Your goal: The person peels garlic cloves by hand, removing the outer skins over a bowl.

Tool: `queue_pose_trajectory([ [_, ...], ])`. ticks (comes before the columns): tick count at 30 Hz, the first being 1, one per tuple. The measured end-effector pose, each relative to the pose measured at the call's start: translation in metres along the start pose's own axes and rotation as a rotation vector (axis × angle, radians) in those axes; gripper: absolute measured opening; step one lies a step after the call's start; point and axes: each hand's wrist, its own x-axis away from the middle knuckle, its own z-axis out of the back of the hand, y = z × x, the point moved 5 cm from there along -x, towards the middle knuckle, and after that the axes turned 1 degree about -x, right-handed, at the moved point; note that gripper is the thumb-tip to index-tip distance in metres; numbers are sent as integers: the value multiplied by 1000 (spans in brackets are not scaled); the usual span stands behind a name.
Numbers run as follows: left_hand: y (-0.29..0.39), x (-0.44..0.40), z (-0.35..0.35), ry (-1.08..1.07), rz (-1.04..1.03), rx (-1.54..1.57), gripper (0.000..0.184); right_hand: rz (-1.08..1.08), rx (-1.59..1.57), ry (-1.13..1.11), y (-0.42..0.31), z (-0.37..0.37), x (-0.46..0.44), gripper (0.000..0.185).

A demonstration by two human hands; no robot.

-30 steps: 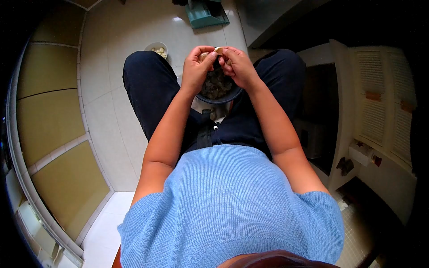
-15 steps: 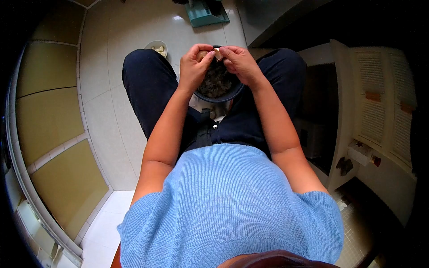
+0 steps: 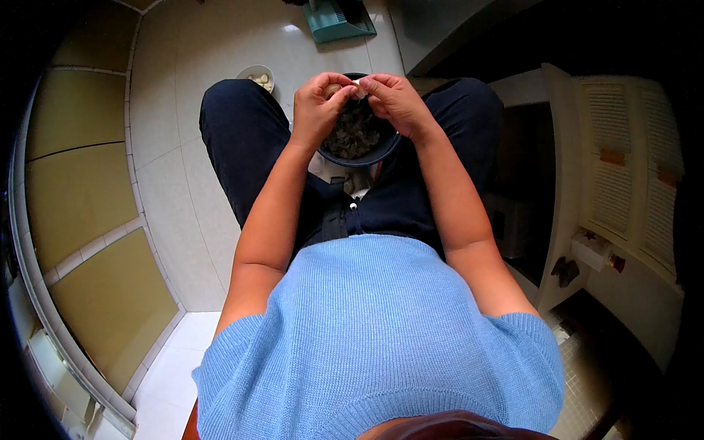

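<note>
Both hands meet over a dark bucket between my knees, which has thin, papery skins in it. My left hand is closed, with a pale garlic bulb partly hidden in its curled fingers. My right hand pinches a small white piece at the left fingertips; it looks like garlic skin or a clove, and I cannot tell which. Beyond my left knee, a white bowl on the floor holds several pale, peeled cloves.
A teal dustpan lies on the tiled floor at the far side. Yellowish panels run along the left. At the right stands a pale cabinet with louvred doors, and a small white box is near it.
The right fingers have shifted slightly at the garlic, and the white piece between the fingertips sits differently. My left hand stays nearly in place.
</note>
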Motion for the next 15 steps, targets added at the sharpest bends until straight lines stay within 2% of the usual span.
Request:
queue_pose_trajectory([
  [3, 0, -1, 2, -43, -24, -90, 10, -4, 34, 3, -1, 0, 2, 19],
  [9, 0, 2, -2, -177, 5, -44, 5, -26, 74, -4, -2, 2, 4, 19],
  [15, 0, 4, -3, -151, -88, -170, 6, -22, 71, -8, 1, 3, 4, 19],
])
